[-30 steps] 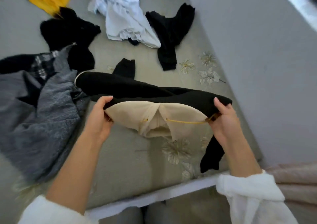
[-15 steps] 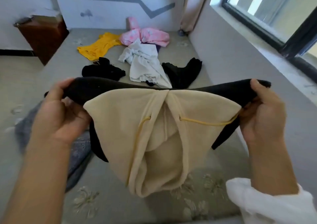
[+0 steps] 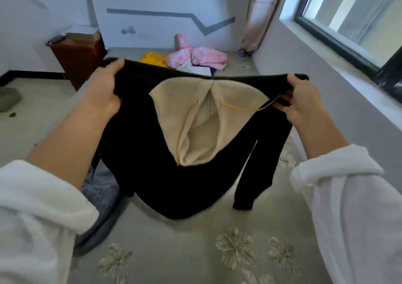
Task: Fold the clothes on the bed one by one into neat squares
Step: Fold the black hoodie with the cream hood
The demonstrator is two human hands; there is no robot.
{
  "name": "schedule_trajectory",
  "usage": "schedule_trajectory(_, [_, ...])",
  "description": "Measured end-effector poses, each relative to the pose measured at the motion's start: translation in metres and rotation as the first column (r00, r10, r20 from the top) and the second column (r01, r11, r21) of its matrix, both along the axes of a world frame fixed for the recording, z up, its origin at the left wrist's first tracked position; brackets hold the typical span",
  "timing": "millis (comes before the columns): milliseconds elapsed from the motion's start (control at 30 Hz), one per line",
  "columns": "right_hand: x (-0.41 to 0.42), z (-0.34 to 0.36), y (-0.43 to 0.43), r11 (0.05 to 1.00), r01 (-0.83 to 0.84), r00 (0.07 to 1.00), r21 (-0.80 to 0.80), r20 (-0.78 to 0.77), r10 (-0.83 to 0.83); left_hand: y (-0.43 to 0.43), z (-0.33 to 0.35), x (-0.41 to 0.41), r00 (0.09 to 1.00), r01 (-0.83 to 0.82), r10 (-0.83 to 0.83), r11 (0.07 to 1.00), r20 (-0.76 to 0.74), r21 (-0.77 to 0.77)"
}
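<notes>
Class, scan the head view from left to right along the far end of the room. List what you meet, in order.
cabinet → yellow garment → pink garment → curtain → window

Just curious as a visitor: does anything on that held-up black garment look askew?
Yes: the yellow drawstring on the cream hood runs sideways into the right hand, caught in its grip on the black garment instead of hanging down.

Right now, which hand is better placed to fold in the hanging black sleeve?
Right, probably. The right hand grips the black hoodie directly above that sleeve; the left hand holds the opposite shoulder.
</notes>
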State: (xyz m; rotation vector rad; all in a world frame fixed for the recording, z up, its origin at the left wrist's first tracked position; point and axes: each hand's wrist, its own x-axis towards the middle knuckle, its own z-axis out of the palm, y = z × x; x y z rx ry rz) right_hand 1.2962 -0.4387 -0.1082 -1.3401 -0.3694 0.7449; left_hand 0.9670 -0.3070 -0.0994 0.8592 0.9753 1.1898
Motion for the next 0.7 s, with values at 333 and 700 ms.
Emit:
schedule_trajectory(333, [-0.037,-0.053,-0.084,0.988,0.099,0.972,0.118,0.203,-0.122,-0.064,-0.087,-0.055,0.929,-0.057,0.188,0.924,-0.318,0.378])
schedule_trajectory(700, [-0.078,-0.293,-0.133,0.727,-0.219,0.917,-0.651,-0.392,-0.075,-0.159,-0.341,-0.073,0.9,-0.111,-0.273,0.609,-0.339,-0.785])
